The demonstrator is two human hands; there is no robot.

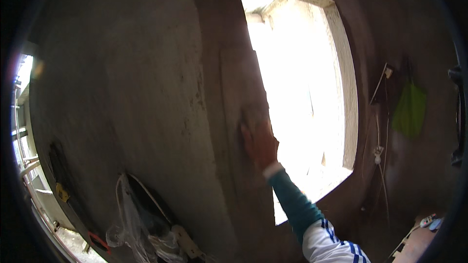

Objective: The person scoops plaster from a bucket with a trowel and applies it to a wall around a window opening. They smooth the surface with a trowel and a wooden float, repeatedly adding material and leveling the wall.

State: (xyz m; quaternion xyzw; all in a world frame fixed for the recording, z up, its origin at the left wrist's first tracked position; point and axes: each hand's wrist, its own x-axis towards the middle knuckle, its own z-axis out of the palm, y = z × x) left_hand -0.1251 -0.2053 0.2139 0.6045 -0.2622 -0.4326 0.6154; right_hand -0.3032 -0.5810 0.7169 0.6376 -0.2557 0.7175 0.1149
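Observation:
My right hand [261, 143] reaches up to the wall strip along the left edge of a bright window opening [302, 83]. Its fingers are bent around something dark that I cannot make out, blurred and poorly lit. Under and above the hand, a long flat board-like shape [238, 75] lies against the strip, nearly the wall's own brown. One side of it runs along the edge of the opening. The strip of wall [209, 29] there is darker than the grey plaster [146, 68] to its left. My left hand is out of view.
Clear plastic sheeting [131, 214] and a pale power strip [187, 243] are at the lower left. A green cloth or bag [410, 109] hangs on the right wall, beside dangling wires [379, 165]. Another bright opening [24, 78] lies at the far left.

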